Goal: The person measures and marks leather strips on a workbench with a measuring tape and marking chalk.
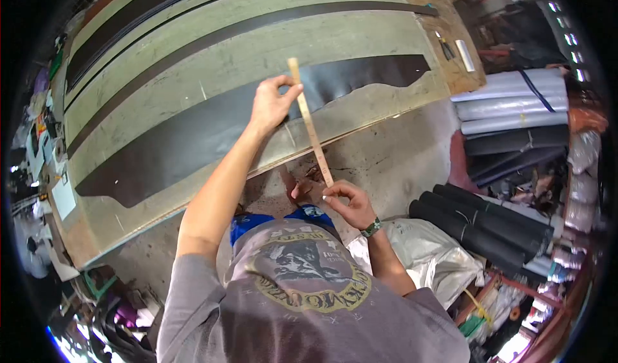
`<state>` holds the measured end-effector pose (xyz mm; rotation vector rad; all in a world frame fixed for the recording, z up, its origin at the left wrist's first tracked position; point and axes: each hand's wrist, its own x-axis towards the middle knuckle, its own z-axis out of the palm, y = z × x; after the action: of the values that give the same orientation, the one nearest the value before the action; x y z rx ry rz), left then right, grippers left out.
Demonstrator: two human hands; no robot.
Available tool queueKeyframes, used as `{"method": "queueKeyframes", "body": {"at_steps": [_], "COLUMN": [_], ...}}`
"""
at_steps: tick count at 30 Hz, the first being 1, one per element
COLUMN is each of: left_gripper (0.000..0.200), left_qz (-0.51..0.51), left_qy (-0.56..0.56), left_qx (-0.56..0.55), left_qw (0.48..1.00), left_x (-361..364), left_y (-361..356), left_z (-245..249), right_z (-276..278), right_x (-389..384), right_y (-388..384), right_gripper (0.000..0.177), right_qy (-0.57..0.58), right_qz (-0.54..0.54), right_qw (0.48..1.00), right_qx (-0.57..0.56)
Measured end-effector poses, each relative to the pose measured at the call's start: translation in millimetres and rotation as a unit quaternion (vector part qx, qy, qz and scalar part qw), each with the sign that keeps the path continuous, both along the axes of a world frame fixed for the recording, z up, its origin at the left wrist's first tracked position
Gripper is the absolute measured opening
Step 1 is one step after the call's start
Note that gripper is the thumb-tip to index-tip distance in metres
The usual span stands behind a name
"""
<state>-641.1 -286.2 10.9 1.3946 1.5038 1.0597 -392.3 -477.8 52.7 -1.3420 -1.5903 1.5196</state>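
Note:
A pale wooden ruler (310, 124) with numbers along it slants across the front edge of the table. Near its upper end, my left hand (275, 103) pinches it between thumb and fingers, over the dark brown sheet. My right hand (349, 204), with a patterned band on the wrist, is closed on the lower end, off the table and close to my body. The dark brown sheet (174, 150), long with a curved outline and leather-like, lies flat beneath the left hand.
Dark strips (251, 25) lie farther back on the greenish tabletop (360, 38). Pliers (444, 46) and a white block (464, 56) sit at its right end. Wrapped rolls (515, 99), black rolls (483, 224) and a silvery sack (428, 247) stand to my right.

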Motion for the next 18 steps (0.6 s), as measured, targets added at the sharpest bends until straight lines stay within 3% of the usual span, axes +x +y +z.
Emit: {"method": "queueKeyframes", "body": {"at_steps": [2,5,9,15,18], "left_gripper": [0.024,0.032,0.054,0.045,0.041], "left_qz": [0.004,0.004,0.156,0.048,0.043], "left_qy": [0.095,0.301,0.297,0.385,0.386], "left_qx": [0.088,0.101,0.139,0.137,0.138], "left_qw": [0.992,0.948,0.932,0.911,0.911], "left_x": [35,60,78,75,74], "left_y": [21,35,26,23,25], "left_z": [-23,-47,-52,-47,-51], "right_z": [-24,-40,-74,-100,-97], "right_x": [31,61,82,81,81], "right_y": [15,33,45,47,54], "right_gripper": [0.011,0.011,0.014,0.013,0.012], "right_qy": [-0.033,-0.02,0.049,0.04,0.013], "right_qz": [0.003,-0.017,-0.033,-0.012,0.021], "right_qw": [0.998,1.0,0.996,0.996,1.0], "right_qx": [0.055,-0.016,-0.062,-0.084,-0.015]}}
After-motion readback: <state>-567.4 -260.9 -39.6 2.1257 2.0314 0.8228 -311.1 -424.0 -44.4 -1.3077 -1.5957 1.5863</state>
